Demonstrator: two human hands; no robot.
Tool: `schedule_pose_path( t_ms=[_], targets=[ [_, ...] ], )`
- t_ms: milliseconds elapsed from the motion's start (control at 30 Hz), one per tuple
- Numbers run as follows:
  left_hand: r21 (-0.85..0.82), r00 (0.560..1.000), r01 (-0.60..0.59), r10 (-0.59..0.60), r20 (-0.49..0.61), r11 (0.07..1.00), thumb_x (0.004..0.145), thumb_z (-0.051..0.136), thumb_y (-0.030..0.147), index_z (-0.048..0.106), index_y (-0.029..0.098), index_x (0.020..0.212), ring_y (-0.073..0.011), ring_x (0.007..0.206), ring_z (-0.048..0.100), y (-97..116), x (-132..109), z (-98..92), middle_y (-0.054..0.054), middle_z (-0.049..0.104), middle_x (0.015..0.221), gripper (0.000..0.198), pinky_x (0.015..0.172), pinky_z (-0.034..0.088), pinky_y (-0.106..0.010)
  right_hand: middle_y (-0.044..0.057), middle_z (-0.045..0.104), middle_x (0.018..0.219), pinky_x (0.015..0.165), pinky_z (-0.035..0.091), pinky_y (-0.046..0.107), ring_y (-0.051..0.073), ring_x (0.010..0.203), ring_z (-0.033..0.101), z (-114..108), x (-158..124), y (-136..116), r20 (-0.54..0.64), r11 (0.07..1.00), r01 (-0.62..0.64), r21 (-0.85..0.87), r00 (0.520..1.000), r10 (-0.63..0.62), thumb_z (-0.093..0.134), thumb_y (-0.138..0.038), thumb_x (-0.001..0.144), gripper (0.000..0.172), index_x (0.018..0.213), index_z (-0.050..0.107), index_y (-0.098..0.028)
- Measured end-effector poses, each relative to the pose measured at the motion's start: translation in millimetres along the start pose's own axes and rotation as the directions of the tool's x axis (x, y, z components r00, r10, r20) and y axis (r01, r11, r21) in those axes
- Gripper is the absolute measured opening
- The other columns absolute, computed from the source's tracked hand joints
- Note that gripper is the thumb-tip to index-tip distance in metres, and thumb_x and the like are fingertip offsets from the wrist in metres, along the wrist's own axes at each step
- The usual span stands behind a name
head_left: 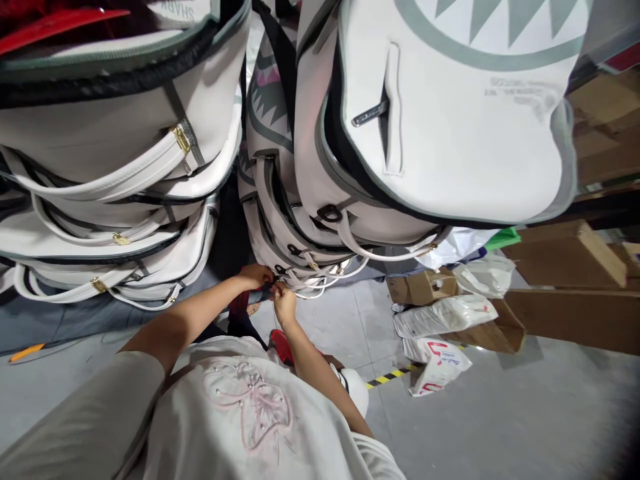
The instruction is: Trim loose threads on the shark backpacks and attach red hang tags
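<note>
Both hands meet low at the front of the right-hand stack of pale shark-print backpacks [370, 233]. My left hand [257, 275] is closed, its fingers pinching a dark strap [263, 292] by the lowest bags. Just beside it, my right hand [284, 303] is closed too, fingertips bent in on the same dark piece. The ends of the fingers are small and partly hidden, so the exact grip is unclear. Above them hang white handles [325, 277] and black round fittings [330, 213]. The top backpack [460, 133] shows a grey toothed print and a zip pull.
At left stands another stack of pale bags [115, 140] with gold-buckled handles. Cardboard boxes [565, 257] and white plastic bags [445, 317] lie at right. Yellow-black tape [393, 377] marks the grey floor. An orange-handled tool [27, 352] lies at far left.
</note>
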State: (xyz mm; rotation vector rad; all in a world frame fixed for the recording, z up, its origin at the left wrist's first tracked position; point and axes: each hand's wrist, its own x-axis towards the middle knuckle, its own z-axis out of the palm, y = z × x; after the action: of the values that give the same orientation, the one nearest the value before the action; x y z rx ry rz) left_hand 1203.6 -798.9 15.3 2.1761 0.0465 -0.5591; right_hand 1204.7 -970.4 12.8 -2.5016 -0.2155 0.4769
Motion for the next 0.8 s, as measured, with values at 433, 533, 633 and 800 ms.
schedule_pose_path(
  t_ms=[433,533,633,800],
  targets=[
    [-0.264,0.991,-0.105,0.122,0.051,0.959,0.093,0.043,0.025,0.062,0.017,0.112,-0.0162,0.079,0.068,-23,-25,-6.5,-0.004,0.073,0.083,0.029,0.077,0.052,-0.029,0.015,0.075,0.094,0.059,0.051,0.029,0.021,0.068,0.068,-5,-8,2,-0.221,0.897,0.044,0.440,0.973,0.061,0.048,-0.046,0.083,0.045,0.097,0.072,-0.011],
    [-0.349,0.973,-0.190,0.224,0.061,0.918,0.084,0.051,0.013,0.053,0.015,0.128,-0.0139,0.088,0.068,-31,-33,-4.9,-0.005,0.074,0.097,0.044,0.077,0.052,-0.025,0.015,0.075,0.092,0.050,0.047,0.027,0.020,0.062,0.068,-5,-3,1,-0.203,0.859,0.043,0.511,0.977,0.072,0.051,-0.047,0.081,0.046,0.098,0.070,-0.009],
    [-0.354,0.968,-0.215,0.247,0.047,0.910,0.069,0.058,0.001,0.052,0.017,0.131,-0.0134,0.089,0.068,-34,-43,0.1,-0.004,0.073,0.103,0.064,0.075,0.051,-0.022,0.013,0.075,0.094,0.050,0.047,0.027,0.020,0.064,0.069,-5,0,1,-0.175,0.842,0.054,0.536,0.983,0.048,0.054,-0.046,0.080,0.042,0.098,0.069,-0.011],
    [-0.215,0.984,-0.152,0.127,-0.126,0.965,0.080,0.059,0.013,0.065,0.021,0.115,-0.0161,0.082,0.068,-19,-56,7.7,-0.002,0.073,0.095,0.037,0.074,0.048,-0.024,0.010,0.075,0.091,0.053,0.049,0.027,0.019,0.063,0.068,-6,1,0,-0.137,0.856,0.105,0.505,0.990,-0.041,0.049,-0.041,0.085,0.036,0.098,0.069,-0.013]
  ],
)
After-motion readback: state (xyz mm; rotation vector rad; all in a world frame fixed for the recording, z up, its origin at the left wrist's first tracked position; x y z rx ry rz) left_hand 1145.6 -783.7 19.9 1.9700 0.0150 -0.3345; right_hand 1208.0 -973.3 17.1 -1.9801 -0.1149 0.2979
